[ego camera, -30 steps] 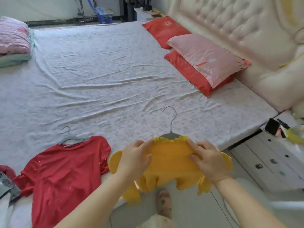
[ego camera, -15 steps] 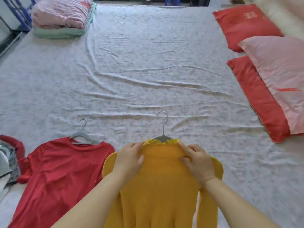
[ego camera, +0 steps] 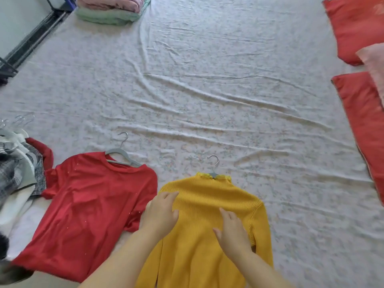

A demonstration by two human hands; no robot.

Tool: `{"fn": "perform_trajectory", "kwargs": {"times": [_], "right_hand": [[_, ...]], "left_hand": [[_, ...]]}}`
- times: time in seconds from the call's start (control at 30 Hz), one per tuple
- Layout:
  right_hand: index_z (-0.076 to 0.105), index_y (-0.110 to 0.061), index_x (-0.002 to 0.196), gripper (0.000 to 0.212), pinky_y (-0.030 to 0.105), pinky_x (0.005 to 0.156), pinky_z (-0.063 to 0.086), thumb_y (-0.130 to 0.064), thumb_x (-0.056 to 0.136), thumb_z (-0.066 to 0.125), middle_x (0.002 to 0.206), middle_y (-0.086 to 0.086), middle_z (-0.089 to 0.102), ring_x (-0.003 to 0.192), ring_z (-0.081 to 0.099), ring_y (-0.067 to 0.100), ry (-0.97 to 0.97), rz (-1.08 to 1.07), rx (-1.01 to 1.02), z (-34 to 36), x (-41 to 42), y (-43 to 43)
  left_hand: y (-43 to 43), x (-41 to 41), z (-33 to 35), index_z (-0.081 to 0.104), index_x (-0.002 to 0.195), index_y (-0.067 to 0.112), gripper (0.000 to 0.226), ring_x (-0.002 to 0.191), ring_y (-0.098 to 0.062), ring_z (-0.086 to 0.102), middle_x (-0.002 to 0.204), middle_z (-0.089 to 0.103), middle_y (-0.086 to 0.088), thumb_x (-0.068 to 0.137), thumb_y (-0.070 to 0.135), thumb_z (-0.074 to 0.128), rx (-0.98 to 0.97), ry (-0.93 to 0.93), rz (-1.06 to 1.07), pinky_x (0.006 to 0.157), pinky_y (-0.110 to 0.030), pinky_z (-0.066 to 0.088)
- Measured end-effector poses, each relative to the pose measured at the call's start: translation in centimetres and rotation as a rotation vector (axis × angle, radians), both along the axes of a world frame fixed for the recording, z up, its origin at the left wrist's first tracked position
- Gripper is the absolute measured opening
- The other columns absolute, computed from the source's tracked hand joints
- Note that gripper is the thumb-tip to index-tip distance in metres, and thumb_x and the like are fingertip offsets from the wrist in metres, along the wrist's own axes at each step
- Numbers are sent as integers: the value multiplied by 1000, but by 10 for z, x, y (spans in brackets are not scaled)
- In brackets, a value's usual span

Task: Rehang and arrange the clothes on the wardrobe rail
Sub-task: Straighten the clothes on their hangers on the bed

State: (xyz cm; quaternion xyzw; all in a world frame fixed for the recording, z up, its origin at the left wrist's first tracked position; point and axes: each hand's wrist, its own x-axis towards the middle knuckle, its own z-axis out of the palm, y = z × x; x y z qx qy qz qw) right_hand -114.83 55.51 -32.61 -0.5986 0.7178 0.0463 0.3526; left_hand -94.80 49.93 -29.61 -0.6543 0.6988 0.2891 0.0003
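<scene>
A yellow ribbed sweater (ego camera: 209,206) on a grey hanger (ego camera: 214,167) lies flat on the bed near its front edge. My left hand (ego camera: 161,213) rests flat on the sweater's left shoulder. My right hand (ego camera: 232,231) lies with straight fingers on its chest. To the left, a red top (ego camera: 87,208) on a grey hanger (ego camera: 120,151) lies flat on the bed, touching the sweater's left sleeve.
A pile of checked and white clothes (ego camera: 18,173) with several hangers sits at the left edge. Red pillows (ego camera: 361,113) line the right side. Folded pink and green bedding (ego camera: 110,9) lies at the far left corner. The wrinkled bedsheet (ego camera: 207,90) spreads across the middle.
The yellow sweater, held up by its shoulders a second ago, now lies flat on the bed. Both hands have let go of the shoulders and slid down onto its front.
</scene>
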Motion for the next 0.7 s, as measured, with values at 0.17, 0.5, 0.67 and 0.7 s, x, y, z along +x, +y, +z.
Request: {"fn": "perform_trajectory", "kwargs": {"times": [0.17,0.5,0.67,0.7], "right_hand": [[18,-22,147,58,29,104,32,-35,96,44,145,-3,29,132,30,17,-45,89,-31,42,32,14],[26,-21,144,56,27,102,32,-34,95,48,143,-4,32,132,31,15,-67,324,-169,120,153,33],[30,-19,143,55,26,102,33,-30,93,52,140,-1,37,130,35,17,-58,405,-220,138,242,43],[31,-18,143,55,26,103,33,-29,93,52,140,-1,38,129,36,16,-63,403,-224,140,261,46]], "left_hand": [[22,25,36,44,135,20,51,118,-23,48,127,52,-2,86,24,57,-27,-6,45,96,-34,35],[102,152,106,44,133,19,49,119,-22,46,129,49,-1,86,33,50,-70,-64,202,98,-33,33],[135,246,125,37,137,23,50,124,-17,40,135,43,4,90,35,49,-82,-80,269,103,-33,29],[140,265,127,37,137,23,50,124,-16,41,135,43,4,89,35,50,-94,-66,278,103,-33,29]]}}
